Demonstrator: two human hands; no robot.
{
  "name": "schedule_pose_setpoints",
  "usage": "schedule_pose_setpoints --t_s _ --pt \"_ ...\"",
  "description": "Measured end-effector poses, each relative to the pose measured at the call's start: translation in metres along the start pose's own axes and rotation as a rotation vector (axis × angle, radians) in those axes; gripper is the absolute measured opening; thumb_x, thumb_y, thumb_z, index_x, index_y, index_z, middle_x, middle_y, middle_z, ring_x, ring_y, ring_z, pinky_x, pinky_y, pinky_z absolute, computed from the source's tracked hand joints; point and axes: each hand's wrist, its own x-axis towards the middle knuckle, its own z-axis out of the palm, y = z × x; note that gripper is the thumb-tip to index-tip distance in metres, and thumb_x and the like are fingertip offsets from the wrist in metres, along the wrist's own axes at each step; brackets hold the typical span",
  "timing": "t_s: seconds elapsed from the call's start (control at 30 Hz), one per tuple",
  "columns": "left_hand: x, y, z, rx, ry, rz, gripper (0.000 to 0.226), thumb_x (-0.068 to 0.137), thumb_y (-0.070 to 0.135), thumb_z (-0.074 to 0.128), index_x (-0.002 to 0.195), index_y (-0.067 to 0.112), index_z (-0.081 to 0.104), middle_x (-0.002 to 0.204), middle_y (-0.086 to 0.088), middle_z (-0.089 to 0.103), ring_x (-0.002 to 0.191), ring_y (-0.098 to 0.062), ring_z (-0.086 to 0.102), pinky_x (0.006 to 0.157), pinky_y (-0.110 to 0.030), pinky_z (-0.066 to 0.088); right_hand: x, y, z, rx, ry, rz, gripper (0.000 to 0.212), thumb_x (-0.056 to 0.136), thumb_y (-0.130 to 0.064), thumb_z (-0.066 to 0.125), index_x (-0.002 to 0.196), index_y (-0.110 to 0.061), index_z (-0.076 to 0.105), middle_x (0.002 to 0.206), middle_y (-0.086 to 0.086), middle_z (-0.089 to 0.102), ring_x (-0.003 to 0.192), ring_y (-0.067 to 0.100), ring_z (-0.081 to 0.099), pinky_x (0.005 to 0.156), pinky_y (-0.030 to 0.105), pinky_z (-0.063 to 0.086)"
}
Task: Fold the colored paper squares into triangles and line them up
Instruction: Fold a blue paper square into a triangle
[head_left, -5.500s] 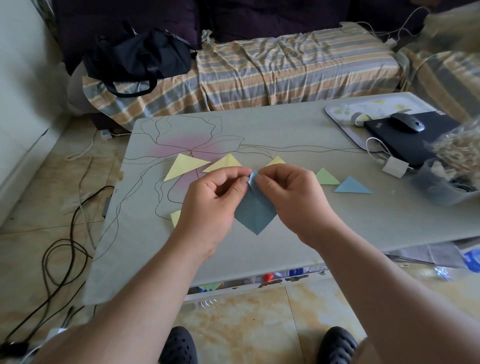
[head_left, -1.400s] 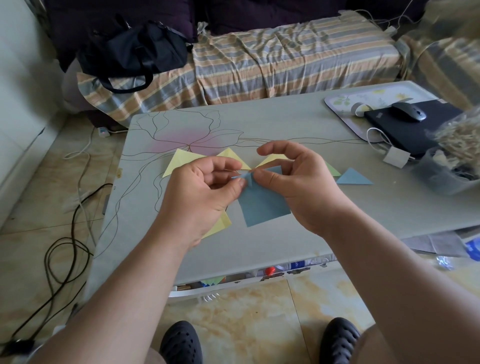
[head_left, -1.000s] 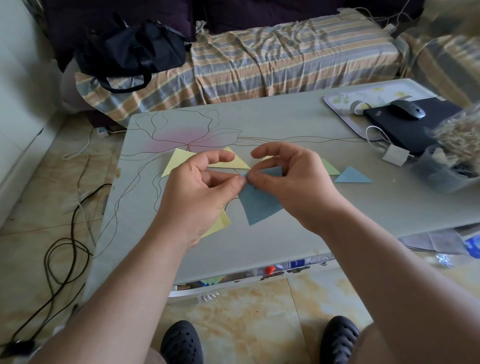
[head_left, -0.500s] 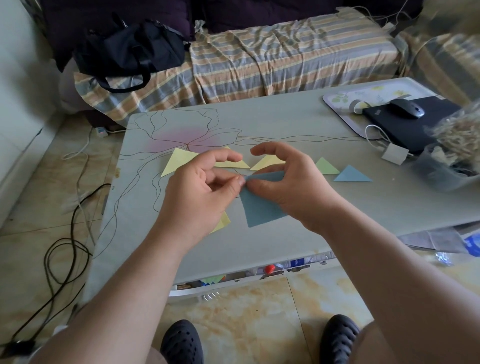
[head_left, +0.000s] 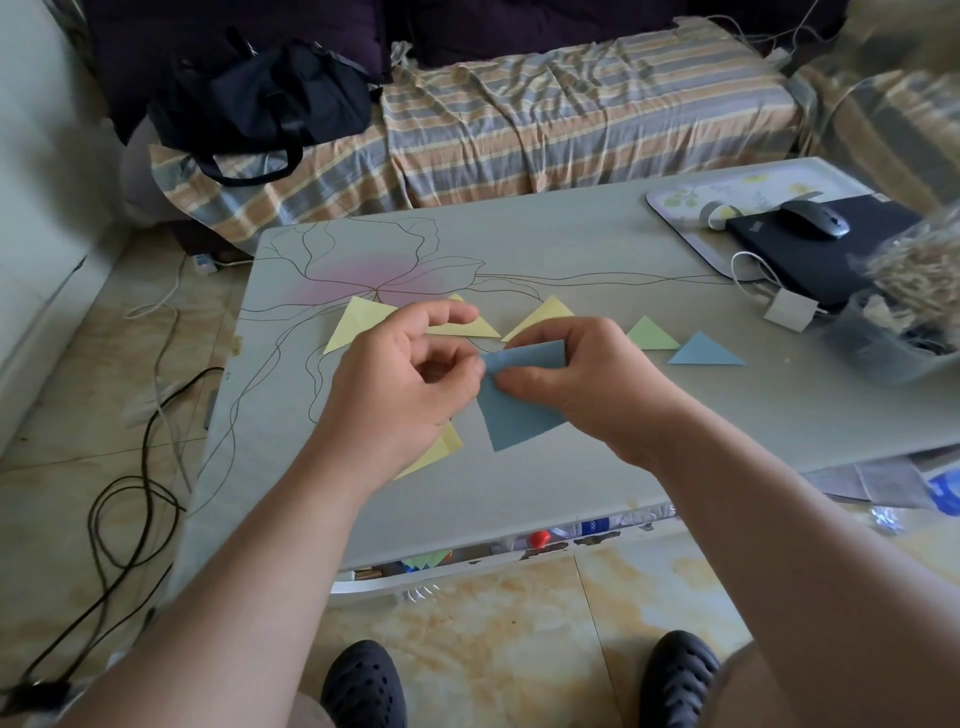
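Above the grey table (head_left: 597, 483) I hold a blue paper square (head_left: 514, 410), partly folded over. My left hand (head_left: 400, 384) pinches its left corner and my right hand (head_left: 582, 379) pinches the folded top edge with thumb and fingers. A row of folded triangles lies behind my hands: a yellow one (head_left: 358, 322), a second yellow one (head_left: 470, 326) partly hidden by my left fingers, a third yellow one (head_left: 543, 314), a green one (head_left: 649, 335) and a blue one (head_left: 704, 352). A yellow paper (head_left: 441, 449) pokes out from under my left wrist.
At the table's right end lie a patterned tray (head_left: 691, 218), a black laptop (head_left: 810, 254) with a mouse (head_left: 814, 219), a white charger (head_left: 789, 310) and a clear container (head_left: 893, 338). A striped sofa (head_left: 545, 119) with a black bag (head_left: 260, 104) stands behind. Cables (head_left: 119, 499) trail on the floor.
The blue paper has turned from a hanging diamond to a flatter, folded shape. Both hands kept pinching it and shifted slightly; my right fingers closed down over the fold.
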Motion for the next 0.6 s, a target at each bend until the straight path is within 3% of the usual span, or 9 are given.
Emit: schedule_pose_setpoints --t_s 0.2,0.3,0.37,0.47,0.6 --pt "0.0020 -0.0038 -0.0012 0.043 -0.073 -0.007 0.014 0.084 0.032 0.072 0.095 0.038 0.079 0.085 0.001 0.077 0.078 -0.012 0.064 0.077 -0.039 0.056 -0.0015 -0.0002 -0.0011 -0.045 0.014 0.018 0.009 0.083 -0.021 0.085 0.085 -0.019 0.076 0.077 -0.002 0.072 0.064 0.006 0.064 0.057 0.028 0.049" --pt "0.0020 -0.0062 -0.0008 0.088 -0.096 0.005 0.011 0.085 0.035 0.069 0.088 0.033 0.079 0.081 -0.001 0.074 0.073 -0.012 0.059 0.070 -0.033 0.049 -0.0016 0.0002 -0.0012 -0.057 0.009 0.004 0.011 0.084 -0.025 0.085 0.087 -0.019 0.077 0.082 0.004 0.074 0.068 0.010 0.066 0.058 0.030 0.050" --pt "0.0034 -0.0061 -0.0019 0.085 -0.066 0.008 0.012 0.085 0.038 0.069 0.089 0.033 0.080 0.081 -0.005 0.073 0.071 -0.016 0.058 0.071 -0.032 0.048 -0.0015 0.0007 -0.0017 -0.041 -0.006 0.011 0.012 0.085 -0.026 0.085 0.089 -0.017 0.078 0.088 0.009 0.077 0.070 0.012 0.066 0.061 0.031 0.049" --pt "0.0047 -0.0036 -0.0034 0.062 -0.037 -0.013 0.013 0.085 0.041 0.070 0.093 0.037 0.079 0.090 -0.014 0.074 0.076 -0.026 0.062 0.079 -0.046 0.055 -0.0014 0.0017 -0.0018 -0.036 -0.028 0.024 0.006 0.090 -0.022 0.080 0.095 -0.019 0.078 0.088 0.003 0.078 0.066 0.009 0.062 0.057 0.025 0.045" --pt "0.0033 -0.0023 -0.0031 0.100 -0.063 -0.018 0.013 0.085 0.038 0.068 0.094 0.036 0.078 0.088 -0.009 0.075 0.086 -0.038 0.066 0.084 -0.052 0.056 -0.0022 0.0002 -0.0007 -0.007 -0.045 0.036 0.008 0.091 -0.014 0.074 0.095 -0.020 0.078 0.087 -0.001 0.080 0.069 0.009 0.067 0.061 0.026 0.049"
